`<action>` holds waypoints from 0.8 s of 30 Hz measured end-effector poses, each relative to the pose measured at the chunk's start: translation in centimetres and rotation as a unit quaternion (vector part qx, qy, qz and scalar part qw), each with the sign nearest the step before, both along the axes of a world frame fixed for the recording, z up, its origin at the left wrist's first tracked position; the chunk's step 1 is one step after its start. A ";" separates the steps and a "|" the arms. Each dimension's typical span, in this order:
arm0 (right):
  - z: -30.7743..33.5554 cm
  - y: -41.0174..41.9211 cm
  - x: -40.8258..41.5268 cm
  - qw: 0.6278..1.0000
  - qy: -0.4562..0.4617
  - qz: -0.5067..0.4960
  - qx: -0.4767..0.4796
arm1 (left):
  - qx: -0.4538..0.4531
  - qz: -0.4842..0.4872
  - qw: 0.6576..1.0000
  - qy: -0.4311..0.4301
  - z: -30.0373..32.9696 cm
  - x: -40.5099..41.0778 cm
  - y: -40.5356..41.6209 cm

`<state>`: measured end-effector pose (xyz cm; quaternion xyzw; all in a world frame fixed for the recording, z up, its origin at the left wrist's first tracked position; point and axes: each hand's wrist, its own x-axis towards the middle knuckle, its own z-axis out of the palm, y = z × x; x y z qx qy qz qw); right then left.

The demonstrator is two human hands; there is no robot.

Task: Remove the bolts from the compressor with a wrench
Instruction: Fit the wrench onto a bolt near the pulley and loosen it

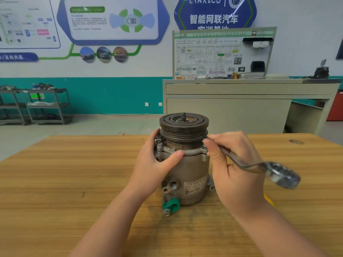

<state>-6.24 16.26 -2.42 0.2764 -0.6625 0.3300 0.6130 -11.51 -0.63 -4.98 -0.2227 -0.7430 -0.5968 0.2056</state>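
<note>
a compressor (187,169) stands upright near the middle of a wooden bench (74,182), its dark grooved pulley (183,125) on top with a short threaded stub sticking up from the centre. the left hand (157,164) wraps around the left side of the compressor just below the pulley, fingers curled behind the body and the thumb lying across the front along the flange. the right hand (232,169) grips a metal wrench (256,164), thumb and fingers pinched around its shank; one end of the wrench sits at the right edge of the flange, by a bolt (205,146) there, though whether it is seated on the bolt head cannot be told. the wrench's other end, a ring head, juts out to the right of the hand, blurred. more bolts (160,145) show on the flange at the left, by the left hand. a label is stuck to the lower front of the body, and a green fitting (171,204) with a bolt head sits at its base, touching the bench. a sliver of something yellow (268,199) peeks from behind the right wrist. behind the bench stand a grey cabinet (241,104) carrying a wiring-diagram board (220,54), and metal shelving carts (37,106) against a teal-and-white wall with posters.
</note>
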 end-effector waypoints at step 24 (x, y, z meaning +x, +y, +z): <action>-0.1 1.2 -1.0 0.995 -0.022 0.061 -0.080 | -0.018 0.019 1.000 -0.013 -0.1 -0.2 0.0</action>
